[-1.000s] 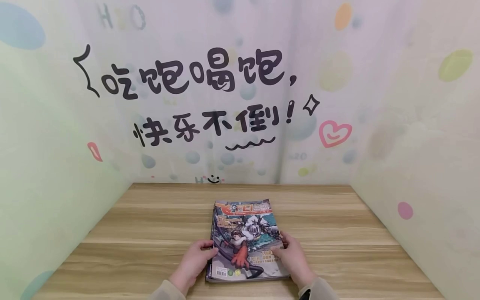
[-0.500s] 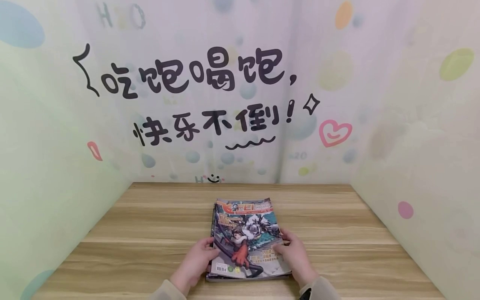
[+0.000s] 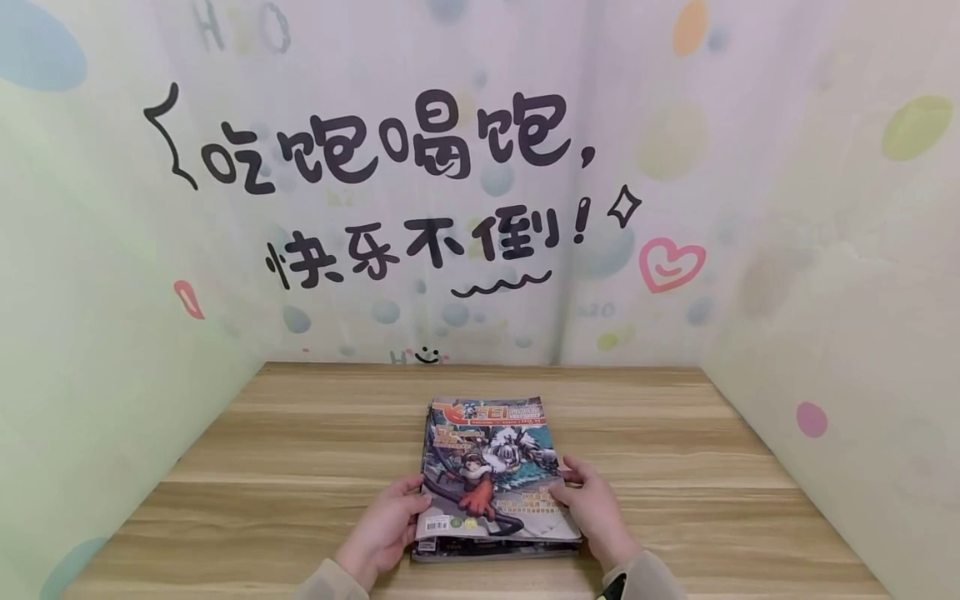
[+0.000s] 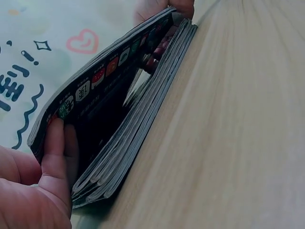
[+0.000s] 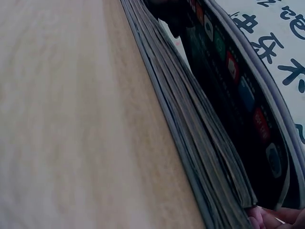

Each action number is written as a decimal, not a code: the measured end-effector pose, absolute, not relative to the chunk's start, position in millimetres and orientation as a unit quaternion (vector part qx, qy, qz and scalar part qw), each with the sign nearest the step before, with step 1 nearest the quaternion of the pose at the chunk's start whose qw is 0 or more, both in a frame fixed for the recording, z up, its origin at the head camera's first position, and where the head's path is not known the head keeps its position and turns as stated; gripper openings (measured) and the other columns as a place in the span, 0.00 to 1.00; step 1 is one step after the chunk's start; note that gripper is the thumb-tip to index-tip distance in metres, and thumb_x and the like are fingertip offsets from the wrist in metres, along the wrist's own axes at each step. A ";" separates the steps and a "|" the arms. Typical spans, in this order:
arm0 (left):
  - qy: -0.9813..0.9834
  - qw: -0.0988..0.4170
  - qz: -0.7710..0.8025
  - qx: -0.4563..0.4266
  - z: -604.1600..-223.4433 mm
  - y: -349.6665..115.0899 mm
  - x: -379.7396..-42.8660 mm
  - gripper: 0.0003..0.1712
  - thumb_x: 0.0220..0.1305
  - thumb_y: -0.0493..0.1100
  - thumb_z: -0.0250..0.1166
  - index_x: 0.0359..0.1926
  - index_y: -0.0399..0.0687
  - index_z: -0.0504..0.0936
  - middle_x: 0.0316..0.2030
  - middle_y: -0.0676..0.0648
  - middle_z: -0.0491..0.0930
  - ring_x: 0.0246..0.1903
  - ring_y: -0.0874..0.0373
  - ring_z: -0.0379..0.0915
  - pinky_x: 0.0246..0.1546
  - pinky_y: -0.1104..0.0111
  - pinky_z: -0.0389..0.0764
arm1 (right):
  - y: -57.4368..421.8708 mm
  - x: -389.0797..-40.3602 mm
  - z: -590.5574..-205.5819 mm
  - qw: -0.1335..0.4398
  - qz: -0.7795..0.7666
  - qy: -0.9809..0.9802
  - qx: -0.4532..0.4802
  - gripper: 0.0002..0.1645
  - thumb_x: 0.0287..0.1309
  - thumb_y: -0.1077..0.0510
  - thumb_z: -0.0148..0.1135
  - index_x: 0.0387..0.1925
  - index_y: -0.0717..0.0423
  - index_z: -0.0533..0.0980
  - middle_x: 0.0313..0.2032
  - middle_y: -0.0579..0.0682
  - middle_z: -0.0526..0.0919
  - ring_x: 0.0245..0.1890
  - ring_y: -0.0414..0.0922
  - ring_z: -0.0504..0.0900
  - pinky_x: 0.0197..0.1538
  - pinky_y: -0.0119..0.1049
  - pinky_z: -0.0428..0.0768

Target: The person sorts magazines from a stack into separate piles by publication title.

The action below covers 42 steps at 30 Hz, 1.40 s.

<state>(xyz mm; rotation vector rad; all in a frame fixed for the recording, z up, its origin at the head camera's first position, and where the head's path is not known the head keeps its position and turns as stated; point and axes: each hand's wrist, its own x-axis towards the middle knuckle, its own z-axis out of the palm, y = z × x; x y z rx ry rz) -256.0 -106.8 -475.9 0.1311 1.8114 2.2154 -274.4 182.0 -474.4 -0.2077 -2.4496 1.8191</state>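
Observation:
The top magazine [image 3: 491,467], with a colourful cartoon cover, is lifted at its near edge off a stack of magazines [image 3: 498,552]. By its left side my left hand [image 3: 386,521] pinches it, thumb on the cover and fingers underneath. Opposite, my right hand [image 3: 596,508] grips the right side the same way. In the left wrist view a dark back cover with a row of small icons [image 4: 97,76] tilts above the stack's layered page edges [image 4: 136,121]. The right wrist view also shows a wedge-shaped gap between the raised magazine [image 5: 238,90] and the stack [image 5: 190,138].
The stack rests on a wood-grain table [image 3: 285,467]. Behind it stands a pale back wall [image 3: 480,325] with dark lettering and coloured dots. Similar panels close off the left and right sides.
The top magazine's near edge has risen from the stack, so a dark strip of the magazine below now shows. Both hands have moved slightly up with it.

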 end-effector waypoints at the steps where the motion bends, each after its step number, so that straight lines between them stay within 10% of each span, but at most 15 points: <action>1: 0.621 0.140 0.770 0.045 -475.9 -106.9 -256.1 0.32 0.68 0.32 0.48 0.66 0.18 0.47 0.49 0.40 0.79 0.39 0.57 0.79 0.42 0.65 0.81 | 182.2 -274.4 -474.4 0.042 0.595 -0.800 -0.068 0.37 0.51 0.67 0.64 0.63 0.73 0.63 0.50 0.65 0.74 0.50 0.56 0.74 0.49 0.43 0.78; 13: 0.585 0.150 0.796 0.031 -479.9 -107.6 -259.8 0.33 0.69 0.31 0.47 0.67 0.20 0.43 0.42 0.49 0.80 0.36 0.61 0.78 0.40 0.70 0.80 | 182.3 -274.6 -472.6 0.043 0.585 -0.807 -0.072 0.37 0.52 0.60 0.68 0.61 0.73 0.66 0.33 0.53 0.69 0.34 0.47 0.69 0.35 0.36 0.70; 29: 0.552 0.156 0.819 0.018 -478.6 -109.1 -258.6 0.33 0.69 0.31 0.46 0.67 0.19 0.42 0.42 0.47 0.80 0.39 0.61 0.78 0.44 0.70 0.80 | 184.3 -273.1 -471.4 0.028 0.615 -0.784 -0.078 0.34 0.62 0.52 0.60 0.61 0.73 0.66 0.39 0.58 0.78 0.32 0.44 0.76 0.36 0.36 0.76; 42: 0.568 0.147 0.810 0.016 -478.5 -108.2 -257.4 0.36 0.69 0.33 0.49 0.68 0.20 0.41 0.43 0.47 0.80 0.38 0.60 0.79 0.41 0.69 0.81 | 186.1 -274.5 -472.8 0.006 0.661 -0.747 -0.069 0.37 0.54 0.64 0.63 0.63 0.75 0.62 0.35 0.56 0.78 0.29 0.44 0.78 0.34 0.36 0.78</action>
